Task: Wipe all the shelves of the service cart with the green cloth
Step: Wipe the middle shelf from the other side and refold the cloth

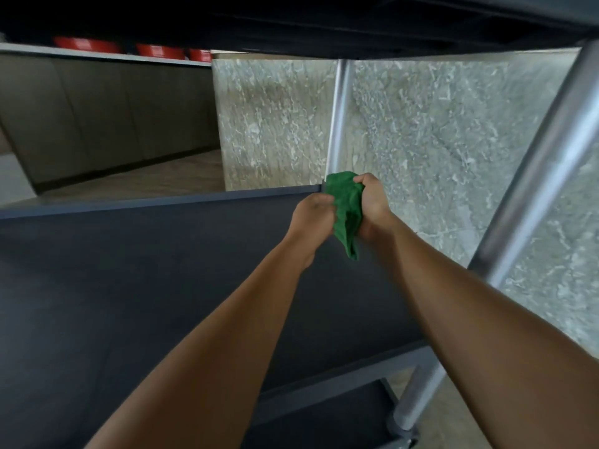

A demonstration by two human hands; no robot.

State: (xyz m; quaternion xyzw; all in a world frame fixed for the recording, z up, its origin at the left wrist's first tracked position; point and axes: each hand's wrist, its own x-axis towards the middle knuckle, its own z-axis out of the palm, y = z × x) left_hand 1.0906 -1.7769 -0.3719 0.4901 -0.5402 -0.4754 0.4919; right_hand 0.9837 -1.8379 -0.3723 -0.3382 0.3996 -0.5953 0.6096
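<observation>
We are holding the green cloth bunched between both hands over the far right corner of the service cart's dark middle shelf, just beside the rear metal post. Our left hand is pinching the cloth's left edge with curled fingers. Our right hand is clenching its top, and a tail is hanging below our palms.

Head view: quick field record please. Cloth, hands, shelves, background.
cloth: green cloth, bunched, between both hands, one end hanging down
left hand: grips the cloth's left side
right hand: grips its right side
shelf: dark middle shelf beneath the hands; cloth contact unclear
cart: far post just behind the cloth; lower shelf below
background: red bowls on a ledge, upper left
</observation>
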